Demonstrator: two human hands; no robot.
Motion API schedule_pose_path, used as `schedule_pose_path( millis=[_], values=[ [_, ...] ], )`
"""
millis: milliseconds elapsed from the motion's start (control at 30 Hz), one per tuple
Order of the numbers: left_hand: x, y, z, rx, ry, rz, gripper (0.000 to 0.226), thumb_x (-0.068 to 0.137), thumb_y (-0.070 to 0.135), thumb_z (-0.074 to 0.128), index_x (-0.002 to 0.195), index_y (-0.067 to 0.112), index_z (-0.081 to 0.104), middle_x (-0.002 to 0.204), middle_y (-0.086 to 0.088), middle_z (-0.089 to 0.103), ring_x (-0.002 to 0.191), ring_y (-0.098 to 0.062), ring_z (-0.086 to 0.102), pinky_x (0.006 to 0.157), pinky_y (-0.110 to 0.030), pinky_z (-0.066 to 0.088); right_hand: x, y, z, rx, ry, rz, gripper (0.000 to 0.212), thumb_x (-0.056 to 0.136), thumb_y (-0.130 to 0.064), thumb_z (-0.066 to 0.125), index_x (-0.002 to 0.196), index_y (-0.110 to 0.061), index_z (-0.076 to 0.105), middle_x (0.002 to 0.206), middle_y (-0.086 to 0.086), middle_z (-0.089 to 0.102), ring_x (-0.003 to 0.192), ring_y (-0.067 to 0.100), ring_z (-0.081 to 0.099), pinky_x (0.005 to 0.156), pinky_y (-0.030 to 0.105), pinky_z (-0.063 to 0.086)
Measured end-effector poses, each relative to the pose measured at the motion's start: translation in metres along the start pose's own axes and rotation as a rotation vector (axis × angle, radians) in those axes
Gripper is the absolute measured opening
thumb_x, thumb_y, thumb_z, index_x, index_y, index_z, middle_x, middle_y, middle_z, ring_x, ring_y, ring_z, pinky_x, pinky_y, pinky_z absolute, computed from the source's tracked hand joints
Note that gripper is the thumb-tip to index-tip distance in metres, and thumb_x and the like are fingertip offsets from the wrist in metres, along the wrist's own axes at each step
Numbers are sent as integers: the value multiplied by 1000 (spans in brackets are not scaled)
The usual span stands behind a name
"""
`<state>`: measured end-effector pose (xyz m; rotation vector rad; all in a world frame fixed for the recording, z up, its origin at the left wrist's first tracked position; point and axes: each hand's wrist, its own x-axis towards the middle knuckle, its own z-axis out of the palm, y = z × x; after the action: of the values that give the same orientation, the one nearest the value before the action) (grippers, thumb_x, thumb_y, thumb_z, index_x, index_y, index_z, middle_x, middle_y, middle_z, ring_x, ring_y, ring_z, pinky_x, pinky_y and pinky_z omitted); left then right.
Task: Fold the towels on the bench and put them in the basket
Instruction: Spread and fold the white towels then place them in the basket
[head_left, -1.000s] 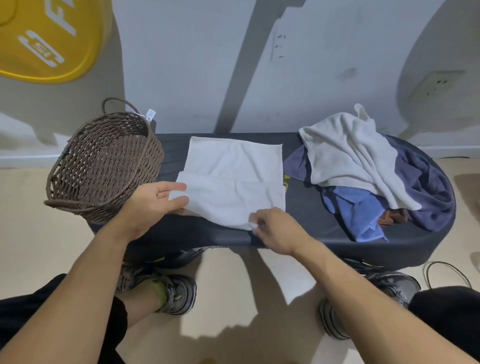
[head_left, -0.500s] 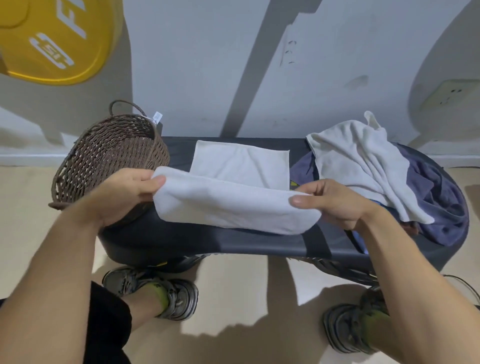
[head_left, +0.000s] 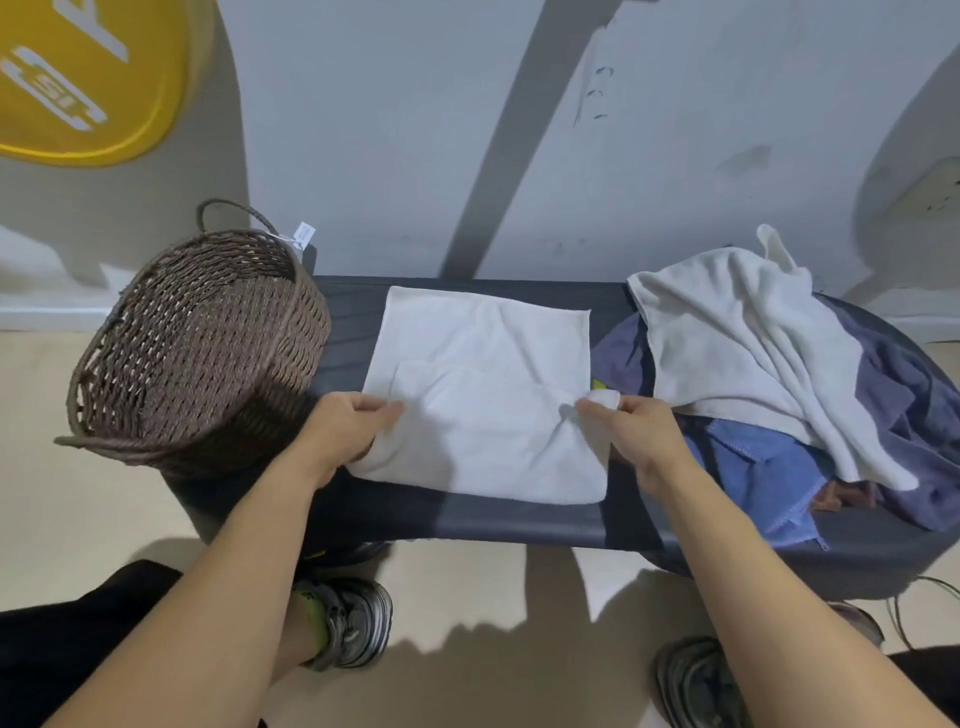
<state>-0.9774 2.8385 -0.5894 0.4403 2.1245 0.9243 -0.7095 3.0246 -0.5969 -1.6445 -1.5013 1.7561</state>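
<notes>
Two hands on one white towel (head_left: 483, 395), mid-fold, at the middle of the bench (head_left: 498, 519). The left hand (head_left: 345, 431) pinches the towel's left edge, thumb over and fingers curled under the cloth; the right hand (head_left: 631, 431) pinches the right corner, a nub of cloth showing above its fingers. The near half is doubled over toward the wall, and its leading edge lies partway up the lower layer, short of the far hem. I'd judge the step as the first half-fold, not yet seated. To do it well from here I'd carry both pinched corners on toward the wall at the same pace until edge meets edge, keeping the cloth taut between the hands so the wrinkle near the right hand pulls out, then lay it down and press flat before letting go. The right corner looks bunched; squaring it first would save a crooked fold. The basket (head_left: 197, 353) sits on the bench's left end, tipped toward me, just beside the left hand, and I can see no towels in it. The pile (head_left: 769, 374) of unfolded towels, cream over blue and purple, lies at the right end, near the towel's right edge but not on it.
</notes>
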Motion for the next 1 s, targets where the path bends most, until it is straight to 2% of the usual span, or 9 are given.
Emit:
schedule_pose_path(
  millis=[67, 167, 267, 333, 433, 500, 633, 800, 1000],
  values=[
    [9, 6, 5, 72, 1, 5, 22, 84, 33, 76, 96, 15, 72, 83, 5, 68, 76, -11, 59, 68, -24, 48, 5, -4, 2, -183, 15, -99, 9, 82, -16, 76, 74, -15, 73, 78, 2, 75, 75, 18, 70, 68, 32, 57],
    [25, 26, -6, 48, -117, 103, 9, 89, 20, 72, 84, 13, 71, 77, 2, 71, 67, -7, 62, 57, -15, 47, 17, -20, 6, -290, 48, -305, 24, 89, -20, 63, 77, 0, 62, 66, 7, 64, 61, 12, 53, 56, 27, 43],
    [45, 50, -37, -77, -273, 100, 9, 94, 12, 63, 92, 3, 67, 83, -6, 74, 74, -14, 68, 63, -24, 57, 29, -41, 10, -222, 64, -405, 34, 90, -27, 57, 66, -6, 46, 53, -11, 43, 48, 4, 37, 45, 15, 32],
    [64, 59, -45, -90, -167, 81, 6, 95, 5, 60, 96, 1, 65, 85, -10, 72, 76, -20, 67, 64, -30, 56, 42, -52, 14, -169, 88, -399, 32, 89, -29, 55, 63, -13, 45, 54, -12, 44, 49, 5, 40, 46, 17, 34],
    [82, 64, -31, -130, -66, 25, 11, 90, -7, 59, 99, -3, 64, 84, -15, 70, 70, -27, 65, 62, -32, 53, 66, -59, 22, -259, 114, -294, 34, 88, -29, 57, 77, 2, 59, 67, 5, 61, 61, 19, 55, 58, 29, 45],
    [93, 64, -18, -66, -62, 14, 5, 88, 2, 66, 85, -2, 64, 71, -14, 63, 59, -24, 57, 56, -28, 45, 79, -55, 25, -376, 126, -217, 38, 90, -30, 58, 80, 6, 62, 74, 13, 68, 69, 28, 62, 64, 33, 49],
    [122, 70, -2, 217, 197, 140, 50, 85, 29, 67, 49, 19, 33, 53, -3, 30, 51, -21, 29, 54, -30, 26, 93, -51, 24, -451, 177, -194, 38, 94, -30, 57, 62, -11, 47, 59, 3, 53, 58, 19, 50, 50, 27, 34],
    [138, 71, 3, 345, 277, 202, 22, 87, 26, 62, 77, 7, 62, 77, -7, 64, 82, -28, 57, 67, -32, 41, 97, -46, 28, -477, 232, -165, 29, 90, -27, 55, 66, -11, 50, 59, -1, 52, 55, 13, 48, 49, 25, 32],
    [148, 78, -2, 562, 340, 221, 20, 89, 34, 60, 87, 14, 60, 95, -8, 66, 101, -34, 57, 90, -42, 49, 96, -46, 28, -471, 263, -158, 19, 82, -28, 63, 81, -10, 58, 69, -4, 61, 63, 10, 54, 50, 22, 34]
  ],
)
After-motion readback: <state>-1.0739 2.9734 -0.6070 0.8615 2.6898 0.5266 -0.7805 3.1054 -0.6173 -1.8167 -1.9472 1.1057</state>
